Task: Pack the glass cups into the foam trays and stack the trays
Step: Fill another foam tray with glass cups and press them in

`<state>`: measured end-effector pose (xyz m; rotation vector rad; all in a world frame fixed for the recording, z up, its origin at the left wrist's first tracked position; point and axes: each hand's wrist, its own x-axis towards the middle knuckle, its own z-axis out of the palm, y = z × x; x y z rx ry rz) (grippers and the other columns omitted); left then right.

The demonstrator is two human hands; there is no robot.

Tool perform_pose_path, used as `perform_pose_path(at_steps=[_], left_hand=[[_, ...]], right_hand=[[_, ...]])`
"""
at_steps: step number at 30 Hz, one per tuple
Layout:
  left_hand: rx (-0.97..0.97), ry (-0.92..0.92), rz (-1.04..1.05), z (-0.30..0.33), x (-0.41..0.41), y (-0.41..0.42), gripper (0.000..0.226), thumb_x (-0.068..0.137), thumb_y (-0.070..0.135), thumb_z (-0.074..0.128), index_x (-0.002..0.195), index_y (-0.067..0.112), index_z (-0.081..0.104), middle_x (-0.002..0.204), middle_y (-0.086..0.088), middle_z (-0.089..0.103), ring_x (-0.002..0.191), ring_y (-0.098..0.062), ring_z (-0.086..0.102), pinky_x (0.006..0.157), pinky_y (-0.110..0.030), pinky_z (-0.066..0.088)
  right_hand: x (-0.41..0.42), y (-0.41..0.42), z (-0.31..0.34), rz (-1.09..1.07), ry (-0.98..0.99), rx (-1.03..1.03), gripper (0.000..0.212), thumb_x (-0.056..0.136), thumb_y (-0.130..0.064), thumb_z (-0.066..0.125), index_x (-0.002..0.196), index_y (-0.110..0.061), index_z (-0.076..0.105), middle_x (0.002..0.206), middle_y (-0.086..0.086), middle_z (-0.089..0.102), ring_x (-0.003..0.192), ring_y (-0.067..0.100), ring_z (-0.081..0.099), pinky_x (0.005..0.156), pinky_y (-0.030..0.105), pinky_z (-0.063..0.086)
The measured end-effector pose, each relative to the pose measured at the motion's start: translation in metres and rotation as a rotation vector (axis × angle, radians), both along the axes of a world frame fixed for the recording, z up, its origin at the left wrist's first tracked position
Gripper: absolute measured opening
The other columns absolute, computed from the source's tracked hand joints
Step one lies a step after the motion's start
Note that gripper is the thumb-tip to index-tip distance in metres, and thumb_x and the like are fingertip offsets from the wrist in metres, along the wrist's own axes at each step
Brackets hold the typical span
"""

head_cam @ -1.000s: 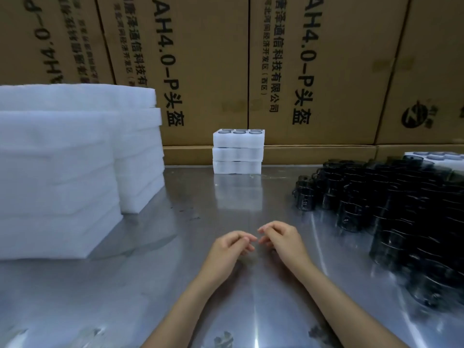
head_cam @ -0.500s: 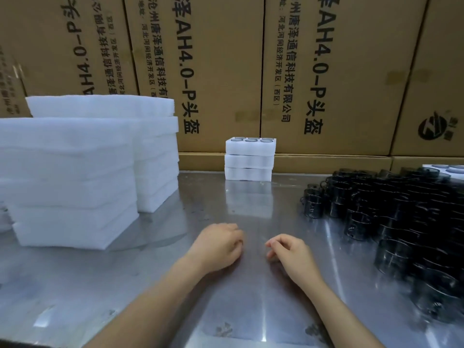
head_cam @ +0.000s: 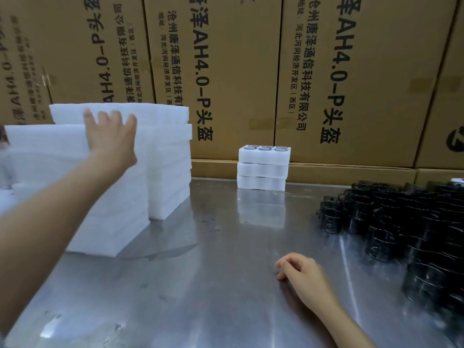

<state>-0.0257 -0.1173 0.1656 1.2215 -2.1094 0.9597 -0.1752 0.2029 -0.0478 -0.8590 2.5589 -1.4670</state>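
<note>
Foam stack (head_cam: 75, 187) cut off left, left hand (head_cam: 110, 139) blurred over it

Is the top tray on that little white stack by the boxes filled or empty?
Filled, as far as visible: the top tray of the small stack shows glass rims in its holes. Whether every hole is filled cannot be told.

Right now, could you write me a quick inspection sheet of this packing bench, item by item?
Surface: shiny metal table, scuffed.
Job's things: two tall stacks of foam trays at left; three packed trays stacked at the back; dark glass cups heaped at right.
Clutter: nothing seen.
Hands: left hand open, reaching against the near foam stack's top; right hand loosely curled on the table, holding nothing.
Cables: nothing seen.
Surroundings: printed cardboard boxes behind.
</note>
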Motion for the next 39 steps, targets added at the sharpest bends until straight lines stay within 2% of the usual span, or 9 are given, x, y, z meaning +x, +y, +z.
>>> perform_pose_path(at_steps=[9, 15, 20, 24, 25, 27, 32, 36, 39], left_hand=[[-0.082, 0.142, -0.252, 0.003, 0.015, 0.026, 0.033, 0.073, 0.005, 0.070, 0.100, 0.000, 0.053, 0.095, -0.023, 0.051, 0.083, -0.037, 0.051, 0.081, -0.045, 0.035], [-0.308, 0.137, -0.774, -0.027, 0.002, 0.113, 0.058, 0.076, 0.037, 0.067, 0.124, 0.005, 0.056, 0.107, -0.017, 0.062, 0.072, -0.033, 0.059, 0.063, -0.039, 0.042], [-0.359, 0.004, -1.380, -0.099, 0.004, 0.159, 0.059, 0.083, 0.050, 0.059, 0.126, 0.010, 0.054, 0.116, -0.008, 0.066, 0.078, -0.026, 0.064, 0.066, -0.035, 0.048], [-0.324, -0.200, -1.620, -0.155, 0.009, 0.160, 0.041, 0.092, 0.035, 0.039, 0.127, 0.014, 0.044, 0.119, -0.003, 0.058, 0.086, -0.021, 0.058, 0.084, -0.036, 0.047], [-0.306, -0.234, -1.615, -0.167, 0.009, 0.157, 0.038, 0.093, 0.031, 0.036, 0.126, 0.015, 0.044, 0.115, -0.001, 0.060, 0.085, -0.020, 0.058, 0.087, -0.036, 0.046], [-0.213, -0.301, -1.552, -0.185, 0.008, 0.150, 0.037, 0.095, 0.033, 0.033, 0.127, 0.017, 0.044, 0.107, 0.001, 0.067, 0.089, -0.018, 0.059, 0.093, -0.034, 0.044], [0.200, -0.117, -1.402, -0.206, 0.002, 0.137, 0.039, 0.093, 0.030, 0.036, 0.129, 0.022, 0.050, 0.125, 0.002, 0.056, 0.115, -0.016, 0.047, 0.106, -0.034, 0.029], [0.799, 0.451, -1.140, -0.213, -0.010, 0.135, 0.030, 0.087, 0.029, 0.043, 0.112, 0.036, 0.059, 0.128, 0.002, 0.041, 0.115, -0.016, 0.041, 0.098, -0.028, 0.031], [1.424, 0.942, -1.037, -0.212, -0.025, 0.142, 0.020, 0.098, 0.024, 0.045, 0.102, 0.035, 0.062, 0.119, -0.001, 0.057, 0.104, -0.019, 0.057, 0.085, -0.031, 0.041]], right_hand=[[0.005, 0.002, 0.005, 0.002, 0.005, 0.036, 0.027, 0.090, -0.017, 0.055, 0.069, -0.032, 0.063, 0.064, -0.010, 0.069, 0.075, 0.004, 0.062, 0.072, 0.024, 0.044], [0.000, 0.002, 0.001, 0.024, -0.040, -0.093, 0.029, 0.090, -0.010, 0.056, 0.068, -0.025, 0.066, 0.060, -0.003, 0.067, 0.068, 0.014, 0.064, 0.060, 0.021, 0.047], [-0.005, 0.013, 0.016, -0.054, -0.323, -0.472, 0.029, 0.098, -0.003, 0.044, 0.076, -0.002, 0.064, 0.055, -0.002, 0.064, 0.053, 0.011, 0.058, 0.041, 0.010, 0.039], [-0.025, 0.041, 0.023, -0.023, -0.814, -0.876, 0.053, 0.102, -0.041, 0.028, 0.114, 0.000, 0.060, 0.101, 0.019, 0.068, 0.096, 0.029, 0.065, 0.082, 0.038, 0.051], [-0.027, 0.048, 0.025, 0.001, -0.877, -0.906, 0.057, 0.101, -0.045, 0.025, 0.112, -0.001, 0.060, 0.097, 0.020, 0.069, 0.090, 0.033, 0.067, 0.078, 0.040, 0.050], [-0.031, 0.053, 0.024, 0.037, -0.903, -0.899, 0.054, 0.101, -0.043, 0.028, 0.099, -0.003, 0.064, 0.083, 0.018, 0.071, 0.072, 0.030, 0.070, 0.065, 0.038, 0.052], [-0.031, 0.049, 0.022, -0.025, -0.781, -0.821, 0.044, 0.092, -0.043, 0.049, 0.117, -0.010, 0.064, 0.112, 0.012, 0.069, 0.104, 0.028, 0.064, 0.088, 0.041, 0.051], [-0.030, 0.055, 0.021, -0.235, -0.667, -0.702, 0.033, 0.086, -0.044, 0.059, 0.089, -0.012, 0.067, 0.083, 0.008, 0.070, 0.073, 0.024, 0.064, 0.061, 0.030, 0.047], [-0.031, 0.059, 0.017, -0.364, -0.487, -0.592, 0.023, 0.086, -0.031, 0.060, 0.075, -0.011, 0.063, 0.069, 0.002, 0.061, 0.062, 0.018, 0.052, 0.055, 0.028, 0.037]])
